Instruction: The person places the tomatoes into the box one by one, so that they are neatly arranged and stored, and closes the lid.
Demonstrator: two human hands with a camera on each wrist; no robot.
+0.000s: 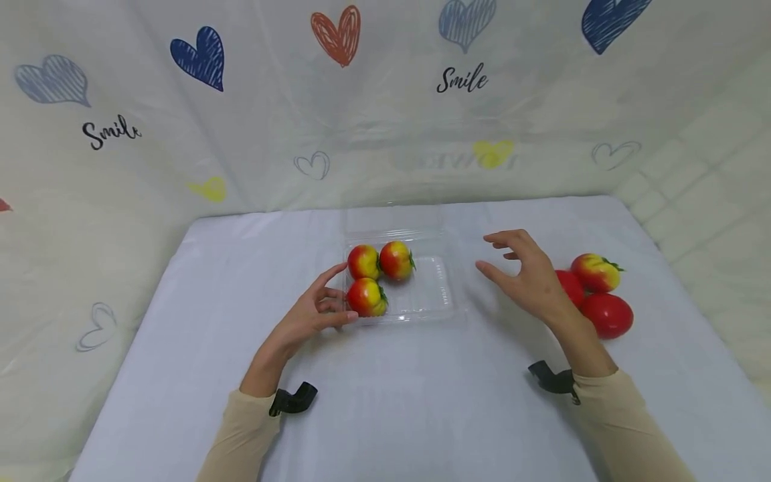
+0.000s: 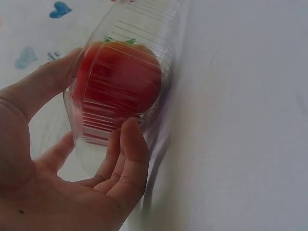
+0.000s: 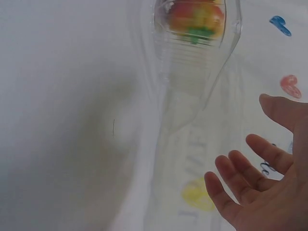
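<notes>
A clear plastic container [image 1: 426,294] with its lid [image 1: 391,219] raised at the back holds a red-yellow tomato [image 1: 363,262] at back left, a second [image 1: 395,260] beside it and a third [image 1: 366,297] at front left. My left hand [image 1: 306,311] grips the container's left side, with thumb and fingers spread along the wall; the left wrist view shows fingers [image 2: 132,154] against the clear plastic. My right hand [image 1: 530,278] is held in the air right of the container, fingers apart and slightly bent, holding nothing. Its spread fingers [image 3: 248,180] also show in the right wrist view.
Right of my right hand lie a red-yellow tomato [image 1: 595,272], a red one [image 1: 608,316] and another red one [image 1: 569,286] partly hidden by that hand. A white cloth covers the table [image 1: 385,408]. Behind it hangs a pale sheet [image 1: 385,100] printed with hearts.
</notes>
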